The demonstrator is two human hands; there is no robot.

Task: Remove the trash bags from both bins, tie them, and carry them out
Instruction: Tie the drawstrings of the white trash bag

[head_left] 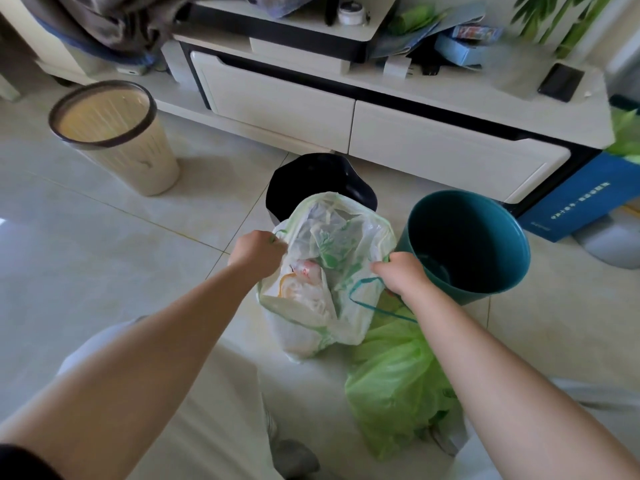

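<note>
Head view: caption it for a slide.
Both hands pull the white translucent trash bag's drawstrings beside an empty teal plastic bin.

Soft daylight, edges warped w/ blur

1. I am standing on a pale tiled floor [104,258].
2. A cream bin [117,140] is sitting on it at the left.
3. A teal bin [485,282] and a black bin [311,181] are resting near the white cabinet [433,143].
4. A white trash bag [311,320] and a green trash bag [398,393] are lying by my feet.
</note>
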